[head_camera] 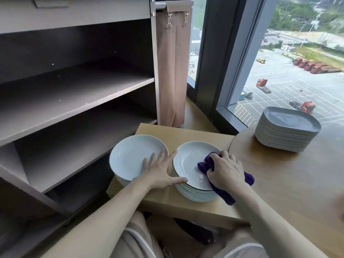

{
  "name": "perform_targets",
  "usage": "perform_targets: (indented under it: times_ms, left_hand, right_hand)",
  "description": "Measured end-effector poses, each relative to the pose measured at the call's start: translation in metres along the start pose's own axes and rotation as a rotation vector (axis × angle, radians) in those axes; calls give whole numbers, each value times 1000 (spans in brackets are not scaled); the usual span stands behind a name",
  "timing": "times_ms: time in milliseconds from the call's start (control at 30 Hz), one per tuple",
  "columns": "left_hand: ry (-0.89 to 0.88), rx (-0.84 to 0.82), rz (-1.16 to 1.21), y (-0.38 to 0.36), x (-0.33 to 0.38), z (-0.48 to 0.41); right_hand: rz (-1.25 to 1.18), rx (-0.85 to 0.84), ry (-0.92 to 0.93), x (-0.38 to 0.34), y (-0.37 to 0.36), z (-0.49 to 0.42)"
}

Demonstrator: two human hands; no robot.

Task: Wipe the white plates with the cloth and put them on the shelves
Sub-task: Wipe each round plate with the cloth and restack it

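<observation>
Two stacks of round white plates stand on a low wooden table (186,207). My right hand (226,170) grips a purple cloth (207,164) and presses it on the top plate of the right stack (188,164). My left hand (158,169) lies between the stacks with straight, spread fingers. Its fingers rest on the top plate of the left stack (130,155), and its thumb touches the rim of the right stack. The brown shelves (83,94) on the left hold nothing.
A stack of grey rounded-square plates (286,131) sits on a round wooden table (297,183) at the right, by the window. A tan fabric bag (173,71) hangs on the shelf unit's right side. My knees are below the low table.
</observation>
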State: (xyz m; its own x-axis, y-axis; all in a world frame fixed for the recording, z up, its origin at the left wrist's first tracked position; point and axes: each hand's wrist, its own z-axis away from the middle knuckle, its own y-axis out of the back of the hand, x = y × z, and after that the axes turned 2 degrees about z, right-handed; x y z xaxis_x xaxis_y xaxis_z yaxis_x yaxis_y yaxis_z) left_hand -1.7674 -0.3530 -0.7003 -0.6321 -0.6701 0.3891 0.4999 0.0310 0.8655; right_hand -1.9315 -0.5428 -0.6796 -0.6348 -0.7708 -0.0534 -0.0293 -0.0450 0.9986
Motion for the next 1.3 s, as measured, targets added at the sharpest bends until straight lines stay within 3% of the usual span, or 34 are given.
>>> perform_targets:
  times_ms: [300,567,800,933,1167,1300]
  left_hand:
    - [3,-29,-27,2,3,3]
    - [10,-21,-28,-2,1,-2]
    - [14,1,-49,-1,2,-1]
    - [22,-11,-47,-1,2,-2]
    - [19,-5,-56,-2,-1,-5]
    - [16,-1,-64,-4,-2,-7]
  right_hand:
    - [-129,-84,6,-27,-12,-34]
    - [-220,-158,161,-61,-12,-29]
    - [-286,-293,313,-42,4,-5]
    - [-251,-337,306,-19,14,7]
    - [56,-186,173,11,15,4]
    - [85,-78,100,10,5,-7]
